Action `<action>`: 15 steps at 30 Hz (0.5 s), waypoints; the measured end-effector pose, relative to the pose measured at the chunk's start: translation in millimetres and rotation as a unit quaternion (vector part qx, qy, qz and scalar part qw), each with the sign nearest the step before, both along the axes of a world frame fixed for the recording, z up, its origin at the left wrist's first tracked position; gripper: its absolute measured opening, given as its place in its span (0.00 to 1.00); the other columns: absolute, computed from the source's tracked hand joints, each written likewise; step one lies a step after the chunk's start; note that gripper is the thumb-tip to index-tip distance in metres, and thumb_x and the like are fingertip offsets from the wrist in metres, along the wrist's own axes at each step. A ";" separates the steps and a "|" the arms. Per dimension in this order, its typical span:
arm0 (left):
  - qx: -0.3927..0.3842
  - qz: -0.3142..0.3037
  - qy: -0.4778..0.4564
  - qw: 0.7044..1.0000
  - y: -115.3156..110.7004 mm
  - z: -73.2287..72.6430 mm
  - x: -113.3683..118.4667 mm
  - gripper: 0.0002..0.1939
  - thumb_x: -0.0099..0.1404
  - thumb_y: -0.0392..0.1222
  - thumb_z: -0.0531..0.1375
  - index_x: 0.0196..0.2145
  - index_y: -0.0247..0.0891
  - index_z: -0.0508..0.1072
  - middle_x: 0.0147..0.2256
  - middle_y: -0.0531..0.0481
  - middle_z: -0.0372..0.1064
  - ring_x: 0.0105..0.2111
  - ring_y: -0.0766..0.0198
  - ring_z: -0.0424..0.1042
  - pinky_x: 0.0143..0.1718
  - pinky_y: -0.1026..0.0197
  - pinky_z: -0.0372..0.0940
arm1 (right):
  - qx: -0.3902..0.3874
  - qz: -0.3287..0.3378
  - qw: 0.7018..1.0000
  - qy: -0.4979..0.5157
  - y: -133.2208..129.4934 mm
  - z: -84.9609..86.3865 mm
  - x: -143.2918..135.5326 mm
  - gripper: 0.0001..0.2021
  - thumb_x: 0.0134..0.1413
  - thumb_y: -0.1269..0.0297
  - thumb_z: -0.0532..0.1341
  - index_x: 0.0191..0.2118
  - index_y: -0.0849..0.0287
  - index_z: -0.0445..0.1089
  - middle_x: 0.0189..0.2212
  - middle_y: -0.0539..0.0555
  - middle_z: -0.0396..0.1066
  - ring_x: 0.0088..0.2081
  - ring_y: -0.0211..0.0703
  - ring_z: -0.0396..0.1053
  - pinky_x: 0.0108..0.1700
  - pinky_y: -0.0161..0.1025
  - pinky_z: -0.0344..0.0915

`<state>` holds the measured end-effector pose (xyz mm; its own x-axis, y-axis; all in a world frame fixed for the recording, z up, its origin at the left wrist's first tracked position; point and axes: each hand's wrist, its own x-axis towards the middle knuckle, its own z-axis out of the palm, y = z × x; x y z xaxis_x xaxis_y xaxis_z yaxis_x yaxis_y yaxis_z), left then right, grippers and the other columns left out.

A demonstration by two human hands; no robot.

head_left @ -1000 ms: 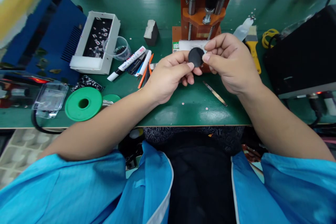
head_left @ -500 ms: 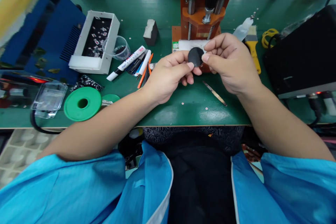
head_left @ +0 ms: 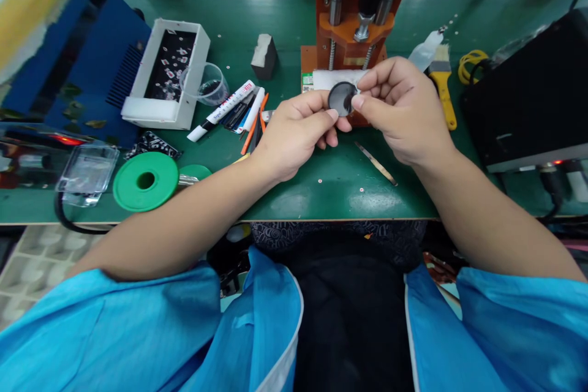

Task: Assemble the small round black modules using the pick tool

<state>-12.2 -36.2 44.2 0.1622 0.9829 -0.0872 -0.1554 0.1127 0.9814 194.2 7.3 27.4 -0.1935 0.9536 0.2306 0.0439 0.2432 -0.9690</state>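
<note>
Between my two hands is a dark round disc (head_left: pixel 340 98), its face now catching the light and looking grey inside a black rim. My left hand (head_left: pixel 298 128) is closed on its lower left edge, thumb on top and fingers beneath. The thumb and forefinger of my right hand (head_left: pixel 399 110) pinch its right edge. Just behind the disc lies a white pad (head_left: pixel 321 78) at the base of an orange press (head_left: pixel 356 30). A thin pointed tool with a tan handle (head_left: pixel 376 163) lies on the green bench below my right hand.
Left of my hands lie a marker (head_left: pixel 227 107), a clear cup (head_left: pixel 211 86), a white box (head_left: pixel 195 67) with small pieces, and a green spool (head_left: pixel 144 180). A dark block (head_left: pixel 264 58) stands behind. On the right are a yellow brush (head_left: pixel 442 86) and a black device (head_left: pixel 528 92).
The disc has tilted slightly in my fingers, so its face went from plain black to a grey, reflecting surface. Both hands stay almost in place.
</note>
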 end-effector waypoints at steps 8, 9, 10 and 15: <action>0.007 -0.007 0.000 1.000 0.3 -2.0 -1.6 0.16 0.80 0.23 0.64 0.36 0.39 0.83 0.34 0.53 0.84 0.26 0.72 0.76 0.29 0.70 0.68 | 0.013 -0.015 1.000 0.001 -3.5 -0.3 -1.4 0.14 0.69 0.59 0.85 0.45 0.47 0.79 0.40 0.49 0.80 0.42 0.48 0.82 0.46 0.46 0.84; 0.007 -0.007 0.001 1.000 0.3 -2.2 -1.8 0.16 0.81 0.24 0.64 0.36 0.39 0.83 0.34 0.52 0.84 0.26 0.72 0.76 0.29 0.70 0.67 | 0.012 -0.016 1.000 0.000 -4.2 0.0 -1.4 0.14 0.69 0.58 0.85 0.45 0.46 0.79 0.40 0.49 0.80 0.42 0.48 0.81 0.46 0.47 0.84; 0.006 -0.007 0.002 1.000 0.2 -2.2 -1.8 0.16 0.81 0.24 0.64 0.37 0.39 0.83 0.35 0.52 0.85 0.26 0.72 0.76 0.29 0.70 0.67 | 0.011 -0.016 1.000 0.001 -4.9 0.5 -1.4 0.15 0.69 0.58 0.85 0.45 0.46 0.79 0.41 0.50 0.80 0.43 0.49 0.81 0.47 0.47 0.84; 0.003 -0.007 0.011 1.000 0.7 -1.5 -1.8 0.15 0.81 0.24 0.65 0.37 0.39 0.83 0.35 0.51 0.86 0.27 0.71 0.76 0.29 0.70 0.68 | 0.004 -0.003 1.000 0.008 -7.5 3.9 -1.8 0.17 0.68 0.56 0.86 0.46 0.44 0.77 0.42 0.50 0.79 0.45 0.51 0.80 0.49 0.49 0.84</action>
